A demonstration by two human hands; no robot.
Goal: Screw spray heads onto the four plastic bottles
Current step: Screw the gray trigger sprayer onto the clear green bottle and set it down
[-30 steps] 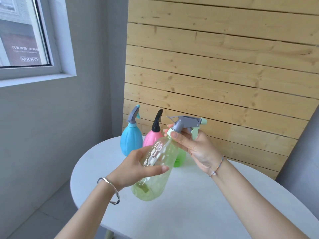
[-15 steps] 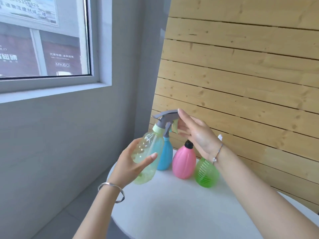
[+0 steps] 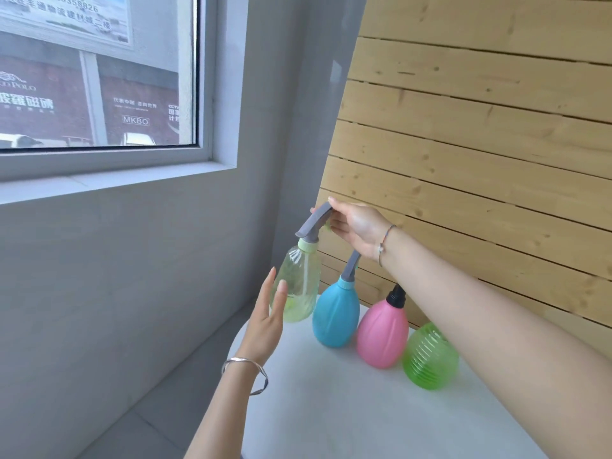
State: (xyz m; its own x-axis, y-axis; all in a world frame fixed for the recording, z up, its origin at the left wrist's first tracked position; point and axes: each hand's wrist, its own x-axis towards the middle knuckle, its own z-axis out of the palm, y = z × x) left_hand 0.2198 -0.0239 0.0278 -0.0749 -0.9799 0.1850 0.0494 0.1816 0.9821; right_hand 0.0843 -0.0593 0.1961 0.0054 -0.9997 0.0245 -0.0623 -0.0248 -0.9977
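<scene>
Centre of frame: right hand (image 3: 359,226) pinches the grey spray head (image 3: 311,223) of the pale green bottle (image 3: 296,286), which sits at the rear left edge of the white desk (image 3: 331,409); whether its base rests on the desk cannot be told. The left hand (image 3: 266,321) is open, fingers (image 3: 269,293) straight, just beside the bottle wall, contact unclear. Risk: held by the head alone, the bottle could swing into the blue bottle (image 3: 336,313) just beside it, or tip off the desk if set down this near the edge; a head not fully threaded could also slip loose.
</scene>
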